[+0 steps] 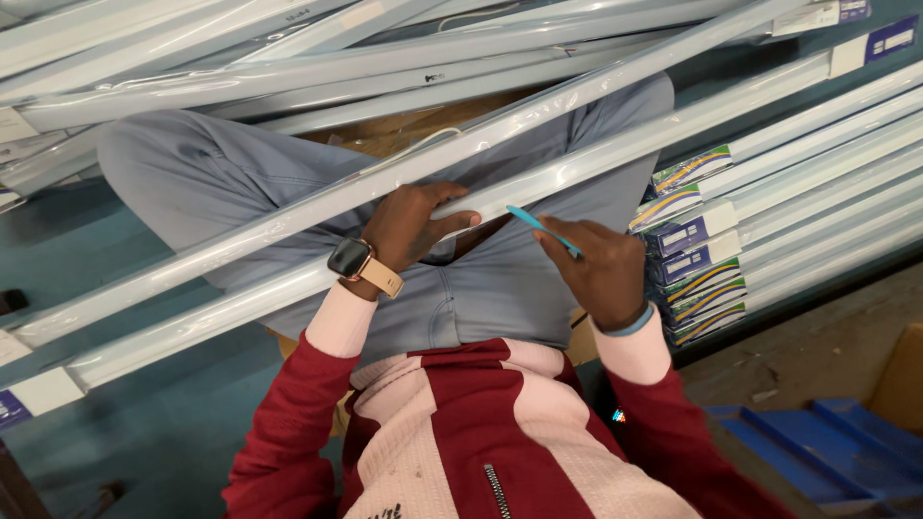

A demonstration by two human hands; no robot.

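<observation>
I sit cross-legged with long white tube-light fittings lying slantwise over my lap. My left hand (pixel 415 227), with a wristwatch, grips one long wrapped tube fitting (pixel 288 223) from below, thumb over its near edge. A second fitting (pixel 673 125) runs alongside it toward the upper right. My right hand (pixel 598 269), with a blue wristband, holds a thin light-blue stick-like tool (pixel 540 227) whose tip points up-left toward the fitting, close to my left thumb.
More loose tube fittings (pixel 288 58) are piled across the top. Stacked boxed tubes with coloured end labels (pixel 694 250) lie at the right. Blue plastic trays (pixel 827 452) sit at the bottom right on a dusty floor. Brown cardboard (pixel 404 130) shows under my legs.
</observation>
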